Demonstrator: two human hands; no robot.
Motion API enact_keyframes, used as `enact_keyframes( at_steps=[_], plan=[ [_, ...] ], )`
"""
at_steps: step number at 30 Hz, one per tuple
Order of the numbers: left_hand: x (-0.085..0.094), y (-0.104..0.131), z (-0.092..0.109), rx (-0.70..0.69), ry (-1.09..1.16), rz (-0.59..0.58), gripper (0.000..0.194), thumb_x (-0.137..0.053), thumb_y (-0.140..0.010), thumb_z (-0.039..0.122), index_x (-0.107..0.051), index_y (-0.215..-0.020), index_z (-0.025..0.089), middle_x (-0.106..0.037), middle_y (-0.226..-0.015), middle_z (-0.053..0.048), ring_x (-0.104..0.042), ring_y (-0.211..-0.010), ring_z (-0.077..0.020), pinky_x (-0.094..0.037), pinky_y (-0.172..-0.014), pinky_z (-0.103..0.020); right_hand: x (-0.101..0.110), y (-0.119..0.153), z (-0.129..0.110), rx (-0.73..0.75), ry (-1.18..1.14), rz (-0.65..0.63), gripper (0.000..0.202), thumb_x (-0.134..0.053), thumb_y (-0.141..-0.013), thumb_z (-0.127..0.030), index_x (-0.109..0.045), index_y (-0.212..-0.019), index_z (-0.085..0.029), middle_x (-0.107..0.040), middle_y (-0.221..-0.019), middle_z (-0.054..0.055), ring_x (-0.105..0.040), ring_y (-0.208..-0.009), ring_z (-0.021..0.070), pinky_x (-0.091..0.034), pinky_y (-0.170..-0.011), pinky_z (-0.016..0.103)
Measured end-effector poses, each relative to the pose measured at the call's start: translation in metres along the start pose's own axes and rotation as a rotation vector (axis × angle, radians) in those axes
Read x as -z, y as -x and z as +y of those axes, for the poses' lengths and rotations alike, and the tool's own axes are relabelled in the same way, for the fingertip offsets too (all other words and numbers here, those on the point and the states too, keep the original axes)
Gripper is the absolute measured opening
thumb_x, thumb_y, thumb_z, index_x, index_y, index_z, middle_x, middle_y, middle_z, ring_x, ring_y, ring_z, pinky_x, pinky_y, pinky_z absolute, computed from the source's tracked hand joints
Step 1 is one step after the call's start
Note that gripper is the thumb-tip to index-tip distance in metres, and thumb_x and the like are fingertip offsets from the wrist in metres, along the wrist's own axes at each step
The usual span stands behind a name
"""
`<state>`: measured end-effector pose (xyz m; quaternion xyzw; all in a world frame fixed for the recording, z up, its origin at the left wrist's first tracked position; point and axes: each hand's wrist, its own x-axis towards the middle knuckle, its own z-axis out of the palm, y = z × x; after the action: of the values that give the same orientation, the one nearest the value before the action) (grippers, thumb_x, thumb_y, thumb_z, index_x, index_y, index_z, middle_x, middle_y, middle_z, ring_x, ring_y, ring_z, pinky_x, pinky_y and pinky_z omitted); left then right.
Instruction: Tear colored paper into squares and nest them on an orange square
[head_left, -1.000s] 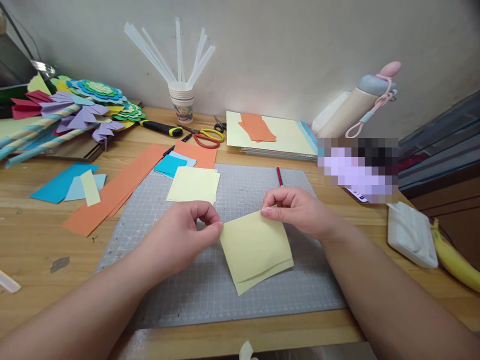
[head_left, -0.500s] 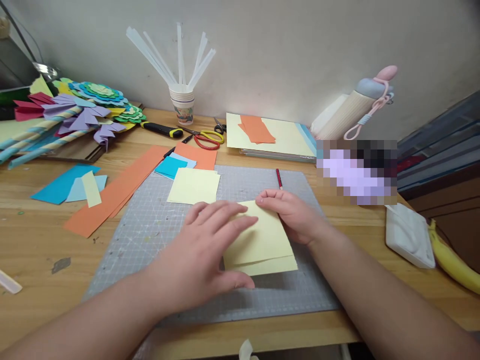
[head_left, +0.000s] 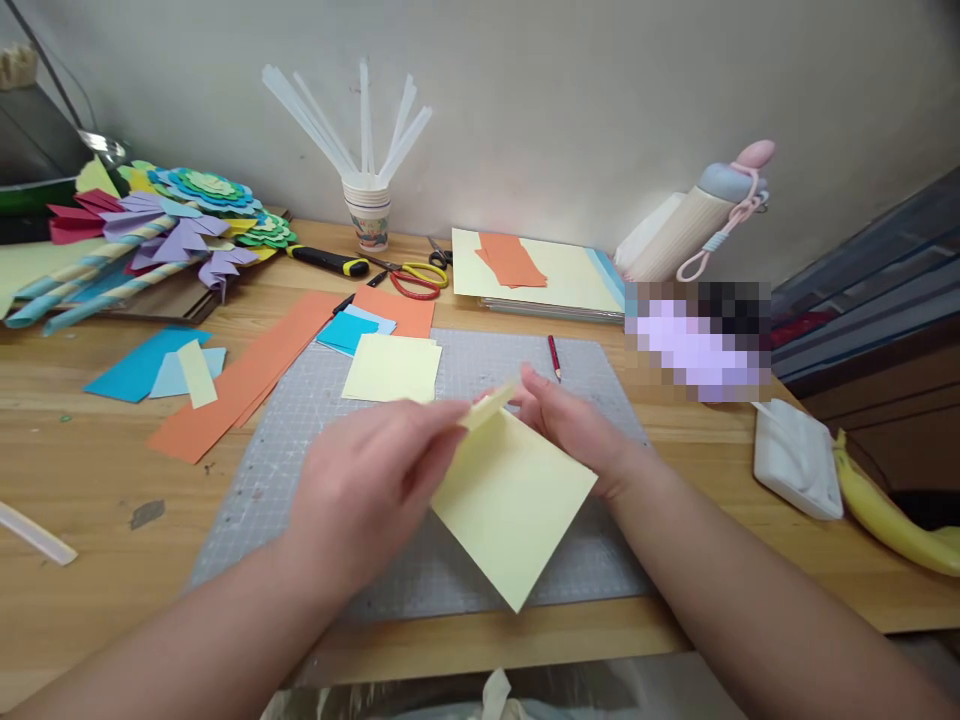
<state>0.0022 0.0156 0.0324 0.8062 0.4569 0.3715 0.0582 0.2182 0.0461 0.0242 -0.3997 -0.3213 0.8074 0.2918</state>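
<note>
- Left hand (head_left: 375,485): fingertips pinched the paper's upper edge; motion-blurred.
- Right hand (head_left: 574,425): thumb and fingers grasped the same edge.
- Paper (head_left: 517,510): pale yellow, held tilted over the mat (head_left: 487,350), one corner toward the person; bent flap or second sheet on top, could not tell.
- Step, judged: two-handed shaping. Next move called for aligned edges, light pinch.
- Beyond: yellow stack (head_left: 394,368), pencil (head_left: 554,358).

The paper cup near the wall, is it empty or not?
Not empty: white strips stick up out of the paper cup.
</note>
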Motion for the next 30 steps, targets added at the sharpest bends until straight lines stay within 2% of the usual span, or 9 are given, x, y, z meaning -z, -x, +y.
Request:
enact_keyframes(
  at_steps=[4,7,10,13,15,19,22,25,30],
  plan=[
    [0.018,-0.01,0.001,0.566,0.05,-0.022,0.027,-0.057,-0.085,0.042,-0.064,-0.109,0.031,-0.07,-0.089,0.004,-0.052,-0.053,-0.0109,-0.039,-0.057,-0.023,0.0,0.011,0.003,0.06,0.192,-0.043,0.053,-0.072,-0.078,-0.039,-0.048,-0.124,-0.026,-0.067,-0.109,0.004,-0.066,-0.092,0.0188,-0.053,-0.077,0.031],
    [0.037,-0.004,0.004,0.767,0.098,-0.031,0.038,-0.058,-0.082,0.045,-0.059,-0.118,0.033,-0.07,-0.082,0.004,-0.056,-0.059,-0.0141,-0.039,-0.057,-0.023,0.001,0.021,0.01,0.019,0.437,-0.01,0.066,-0.077,-0.072,-0.023,-0.045,-0.129,-0.026,-0.064,-0.112,0.003,-0.064,-0.093,0.0176,-0.053,-0.069,0.027],
    [0.049,0.018,0.008,0.842,0.071,-0.096,0.046,-0.054,-0.083,0.049,-0.052,-0.126,0.032,-0.065,-0.067,0.005,-0.054,-0.056,-0.015,-0.037,-0.056,-0.024,0.006,0.03,0.019,0.015,0.596,0.198,0.059,-0.071,-0.075,-0.024,-0.046,-0.129,-0.025,-0.064,-0.096,0.001,-0.062,-0.073,0.0138,-0.049,-0.052,0.023],
    [0.049,0.046,0.006,0.826,0.013,-0.234,0.049,-0.046,-0.087,0.051,-0.045,-0.133,0.032,-0.053,-0.053,0.008,-0.048,-0.048,-0.0152,-0.036,-0.053,-0.025,0.012,0.033,0.025,0.103,0.648,0.384,0.049,-0.067,-0.078,-0.027,-0.05,-0.124,-0.022,-0.053,-0.069,-0.005,-0.054,-0.058,0.0113,-0.044,-0.046,0.022],
    [0.045,0.061,0.001,0.773,-0.087,-0.283,0.05,-0.04,-0.09,0.049,-0.042,-0.136,0.03,-0.057,-0.059,0.005,-0.051,-0.051,-0.0176,-0.039,-0.055,-0.028,0.015,0.032,0.029,0.143,0.656,0.444,0.041,-0.065,-0.079,-0.03,-0.054,-0.118,-0.02,-0.041,-0.058,-0.009,-0.048,-0.05,0.0103,-0.038,-0.041,0.021],
    [0.031,0.073,-0.008,0.383,-0.397,-0.231,0.044,-0.043,-0.09,0.037,-0.053,-0.129,0.02,-0.063,-0.112,-0.013,-0.059,-0.099,-0.0329,-0.046,-0.083,-0.046,0.013,0.03,0.035,0.161,0.69,0.434,0.036,-0.063,-0.079,-0.03,-0.056,-0.112,-0.021,-0.041,-0.054,-0.01,-0.051,-0.047,0.0111,-0.037,-0.044,0.023],
    [0.018,0.067,-0.006,0.135,-0.359,-0.318,0.035,-0.042,-0.092,0.025,-0.057,-0.123,0.022,-0.057,-0.127,-0.011,-0.053,-0.114,-0.0313,-0.045,-0.093,-0.047,0.011,0.029,0.037,0.173,0.739,0.416,0.035,-0.062,-0.079,-0.028,-0.056,-0.113,-0.021,-0.043,-0.053,-0.01,-0.054,-0.047,0.0121,-0.042,-0.052,0.026],
    [0.008,0.057,-0.002,0.093,-0.273,-0.486,0.032,-0.037,-0.094,0.018,-0.058,-0.118,0.022,-0.06,-0.12,-0.008,-0.055,-0.107,-0.0257,-0.05,-0.085,-0.041,0.011,0.027,0.039,0.168,0.787,0.424,0.034,-0.058,-0.083,-0.031,-0.054,-0.115,-0.021,-0.046,-0.054,-0.009,-0.052,-0.045,0.0121,-0.04,-0.052,0.027],
    [-0.002,0.043,-0.003,0.121,-0.332,-0.568,0.043,-0.036,-0.09,0.009,-0.052,-0.128,0.021,-0.06,-0.114,-0.009,-0.053,-0.098,-0.0246,-0.05,-0.079,-0.039,0.016,0.021,0.045,0.274,0.965,0.578,0.026,-0.052,-0.087,-0.035,-0.056,-0.111,-0.025,-0.051,-0.061,-0.006,-0.048,-0.052,0.0131,-0.036,-0.054,0.027]
  ],
)
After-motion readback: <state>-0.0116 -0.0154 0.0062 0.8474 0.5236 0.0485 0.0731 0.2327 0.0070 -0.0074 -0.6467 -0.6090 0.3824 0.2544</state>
